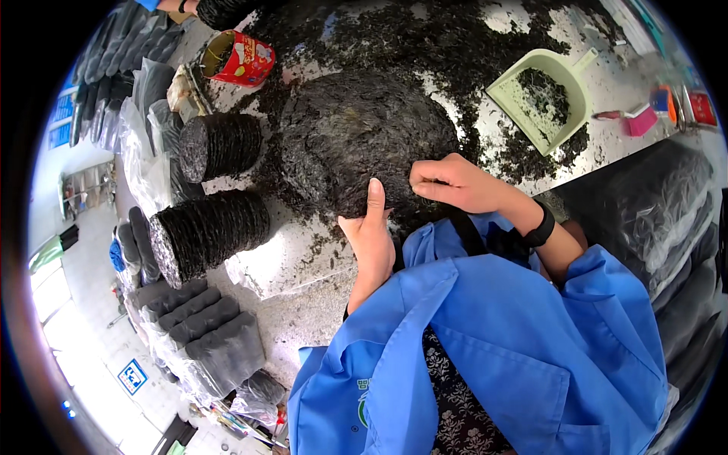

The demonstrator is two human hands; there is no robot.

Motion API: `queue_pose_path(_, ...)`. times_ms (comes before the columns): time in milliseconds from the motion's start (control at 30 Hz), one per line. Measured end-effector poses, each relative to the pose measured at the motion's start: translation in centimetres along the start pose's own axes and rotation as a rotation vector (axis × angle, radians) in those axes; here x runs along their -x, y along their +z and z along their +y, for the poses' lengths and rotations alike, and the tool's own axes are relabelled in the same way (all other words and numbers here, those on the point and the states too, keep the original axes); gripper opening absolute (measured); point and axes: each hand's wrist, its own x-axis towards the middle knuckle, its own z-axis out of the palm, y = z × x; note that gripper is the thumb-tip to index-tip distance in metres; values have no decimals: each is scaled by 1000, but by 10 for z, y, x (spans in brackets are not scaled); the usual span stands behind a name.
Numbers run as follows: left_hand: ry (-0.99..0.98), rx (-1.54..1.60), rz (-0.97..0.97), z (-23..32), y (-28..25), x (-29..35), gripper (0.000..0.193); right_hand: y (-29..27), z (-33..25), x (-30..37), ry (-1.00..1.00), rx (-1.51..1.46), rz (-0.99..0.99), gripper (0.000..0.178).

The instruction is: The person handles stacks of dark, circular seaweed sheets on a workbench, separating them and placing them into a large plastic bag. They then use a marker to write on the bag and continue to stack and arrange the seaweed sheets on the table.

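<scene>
In front of me lies a wide, round, dark sheet of what looks like dried seaweed (360,129), wrinkled on top and ragged round its rim. My left hand (369,243) grips its near edge, the thumb pressed on the upper face and the fingers hidden beneath. At the right side of that edge, my right hand (459,186) is closed with thumb and forefinger together; whatever is in the pinch is too small to make out. Two stacks of similar round sheets lie on their sides to the left, a farther stack (220,146) and a nearer stack (211,233).
Loose dark flakes (394,38) cover much of the white table. A red bucket (241,59) stands far left, and a pale green dustpan (580,98) holding scraps lies right. Beyond it is a pink-headed brush (641,120). Bagged stacks (220,334) line the left. Another person's hand (176,4) shows far left.
</scene>
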Motion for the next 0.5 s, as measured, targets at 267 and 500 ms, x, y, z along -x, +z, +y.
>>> queue_pose_path(267, 107, 55, 96, -5, 23, -7, 25, -29, 18, 19, 154, -437, -149, 21)
queue_pose_path(500, -18, 65, 178, -22, 12, -20, 33, -79, 48, 66, 330, -777, 140, 16)
